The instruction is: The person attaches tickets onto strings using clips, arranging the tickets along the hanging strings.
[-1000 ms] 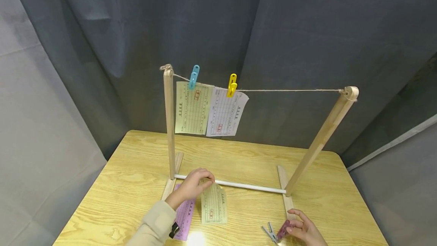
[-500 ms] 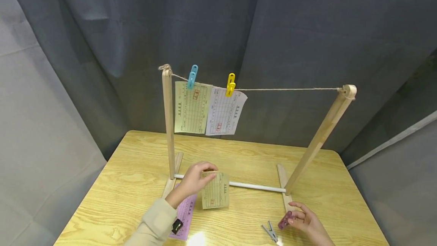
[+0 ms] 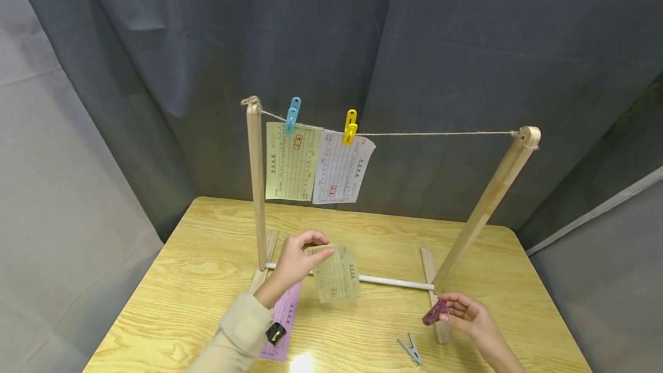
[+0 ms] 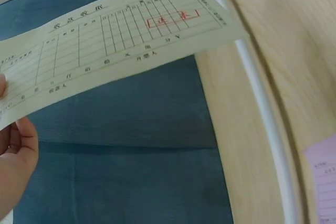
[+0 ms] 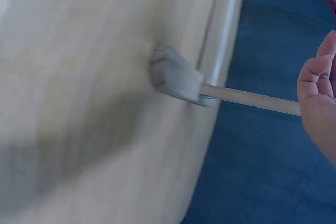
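Fingers and thumb of my left hand (image 3: 294, 258) pinch the upper left corner of a pale yellow-green receipt slip (image 3: 338, 278), raised over the table in front of the white rod. Printed lines and a red stamp show on this slip (image 4: 121, 40) in the left wrist view. My right hand (image 3: 472, 316) holds a purple clothespin (image 3: 434, 312) between thumb and fingers, near the foot of the right post. Only the tip of that clothespin (image 5: 332, 6) enters the right wrist view. Beneath my left forearm lies a purple slip (image 3: 285, 315), partly hidden.
A string (image 3: 440, 133) runs between two wooden posts. From it hang a yellow-green slip (image 3: 291, 168) under a blue clothespin (image 3: 292, 115) and a white slip (image 3: 339, 171) under a yellow one. A grey-blue clothespin (image 3: 411, 351) lies on the table, and a white rod (image 3: 396, 282) joins the posts' feet.
My left hand has lifted the yellow-green slip off the table, up and slightly right. My right hand has raised the purple clothespin away from the grey-blue one.
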A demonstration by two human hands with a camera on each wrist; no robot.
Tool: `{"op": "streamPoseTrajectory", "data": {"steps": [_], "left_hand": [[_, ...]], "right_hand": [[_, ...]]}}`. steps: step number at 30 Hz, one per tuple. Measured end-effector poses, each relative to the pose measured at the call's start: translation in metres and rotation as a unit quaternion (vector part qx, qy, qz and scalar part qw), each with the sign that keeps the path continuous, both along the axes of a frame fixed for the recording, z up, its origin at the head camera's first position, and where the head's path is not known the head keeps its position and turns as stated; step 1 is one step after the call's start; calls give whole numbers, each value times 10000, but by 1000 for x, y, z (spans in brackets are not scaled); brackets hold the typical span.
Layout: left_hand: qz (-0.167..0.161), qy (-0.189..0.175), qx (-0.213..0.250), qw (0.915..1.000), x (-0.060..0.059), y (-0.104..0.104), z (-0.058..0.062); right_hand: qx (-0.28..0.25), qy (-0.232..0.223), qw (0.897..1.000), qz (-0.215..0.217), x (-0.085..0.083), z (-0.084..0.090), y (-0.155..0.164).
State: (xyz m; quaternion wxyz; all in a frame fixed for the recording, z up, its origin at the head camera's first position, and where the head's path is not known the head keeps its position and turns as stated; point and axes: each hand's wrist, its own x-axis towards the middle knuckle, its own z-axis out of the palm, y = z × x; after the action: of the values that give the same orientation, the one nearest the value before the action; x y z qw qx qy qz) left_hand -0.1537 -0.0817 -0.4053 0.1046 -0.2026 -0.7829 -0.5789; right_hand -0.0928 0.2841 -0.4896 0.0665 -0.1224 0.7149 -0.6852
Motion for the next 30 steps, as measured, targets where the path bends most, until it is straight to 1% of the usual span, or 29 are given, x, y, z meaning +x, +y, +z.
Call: {"op": "streamPoseTrajectory", "data": {"steps": [1,2,3,6,8,9,15,17,19,23,25,27,30], "left_hand": [[-2,-37,30,10000,2,1,6],[-15,-75,108,9999,2,1,9],[-26,-146,207,9997,4,1,13],[-30,-337,529,9980,3,3,17],[-12,-332,710,9969,2,6,21],[3,-350,779,9963,4,8,26],[26,-86,1058,9943,6,16,43],[30,63,1091,9940,6,19,47],[-15,223,1120,9935,6,21,52],[-232,475,1235,9909,6,26,59],[-291,534,1266,9901,6,29,62],[-278,552,1252,9902,6,31,65],[-212,420,1319,9902,7,33,71]], "right_hand": [[-73,92,9999,30,-1,4,-1],[7,17,10000,-83,0,13,-5],[-52,95,9999,-39,0,17,-6],[-190,300,9994,33,-3,25,-9],[-270,414,9988,37,-5,29,-10],[-281,464,9985,11,-6,31,-10],[-481,902,9948,4,-13,44,-9],[-592,1031,9929,47,-15,48,-9],[-696,1108,9914,73,-17,51,-9],[-886,1365,9866,146,-20,58,-8],[-962,1515,9836,193,-21,63,-8],[-1007,1651,9808,254,-24,68,-8],[-1040,1828,9770,360,-27,76,-8]]}}
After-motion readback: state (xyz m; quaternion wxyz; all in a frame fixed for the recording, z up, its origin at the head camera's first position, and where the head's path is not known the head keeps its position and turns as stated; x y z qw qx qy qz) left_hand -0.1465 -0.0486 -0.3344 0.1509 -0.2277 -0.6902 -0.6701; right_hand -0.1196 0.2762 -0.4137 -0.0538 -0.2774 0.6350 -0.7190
